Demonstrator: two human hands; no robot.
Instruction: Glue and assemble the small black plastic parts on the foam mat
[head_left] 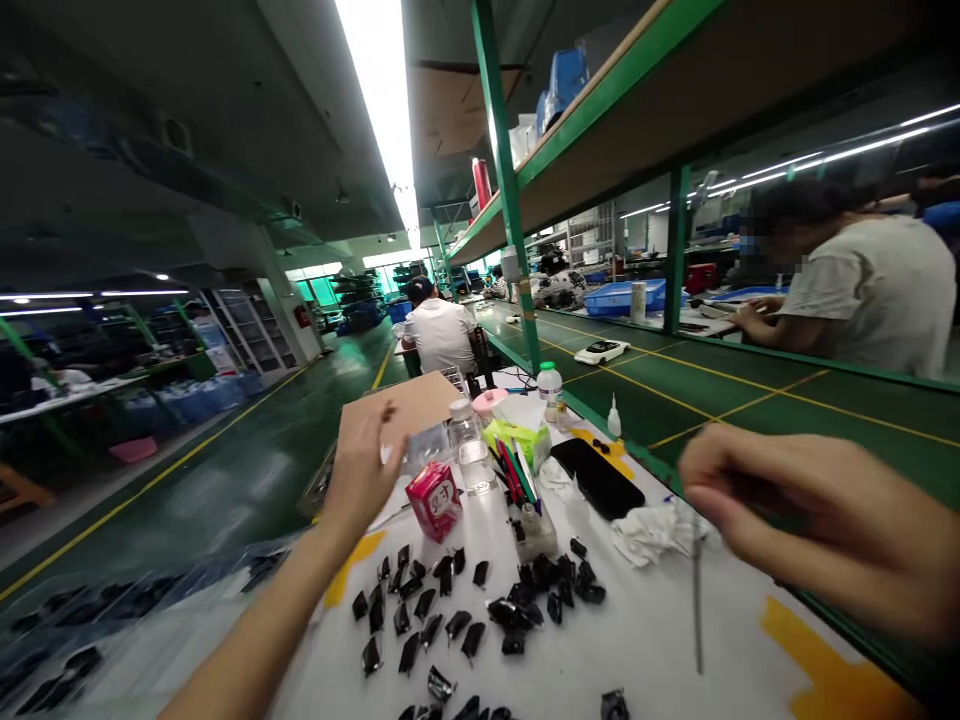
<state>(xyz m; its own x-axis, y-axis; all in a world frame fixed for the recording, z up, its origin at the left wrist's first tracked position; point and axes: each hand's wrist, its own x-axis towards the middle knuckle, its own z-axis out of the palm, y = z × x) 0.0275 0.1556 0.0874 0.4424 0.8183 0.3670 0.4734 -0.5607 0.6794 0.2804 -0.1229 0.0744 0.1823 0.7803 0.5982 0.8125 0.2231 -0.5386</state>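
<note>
My left hand is raised over the brown cardboard, thumb apart from the fingers. Motion blurs it, and a small dark spot shows by its fingertips. My right hand, also blurred, is closed with a thin dark rod hanging from its fingers above the white table covering. Between my arms lie several small glossy black parts, some apart and some heaped. A pinkish-red box stands just right of my left hand. Crumpled white tissue is left of my right hand.
Around the table's far end are a clear bottle, pens, a black phone and a green-capped bottle. A white toy car sits on the green bench. A green shelf post rises ahead. Co-workers sit ahead and right.
</note>
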